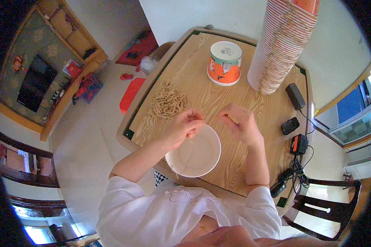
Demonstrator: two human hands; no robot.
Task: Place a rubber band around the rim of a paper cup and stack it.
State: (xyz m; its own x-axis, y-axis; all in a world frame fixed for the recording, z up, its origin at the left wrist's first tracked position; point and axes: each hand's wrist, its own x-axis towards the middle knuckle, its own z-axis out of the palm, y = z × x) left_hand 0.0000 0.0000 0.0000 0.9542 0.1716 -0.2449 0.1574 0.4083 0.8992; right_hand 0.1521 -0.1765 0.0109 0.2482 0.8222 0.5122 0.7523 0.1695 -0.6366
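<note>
A white paper bucket (pixel 200 158) stands at the table's near edge, its open top facing me. A thin cord (pixel 191 141) hangs from my left hand (pixel 187 125) over the bucket, and its fingers are closed in a pinch. A short cord end also shows at the bucket's near rim. Just right of the bucket, my right hand (pixel 240 121) is held above the table with thumb and fingertips pinched together; what they hold, if anything, is too small to make out. Beyond my left hand lies a tangled pile of beige cords (pixel 169 102).
An orange and green paper bucket (pixel 224 66) stands upside down farther back. Right of it rises a tall stack of nested buckets (pixel 278 49) with cords down its side. Black adapters (pixel 295 96) and tangled cables (pixel 297 175) line the right edge. A dark chair (pixel 329 206) stands at right.
</note>
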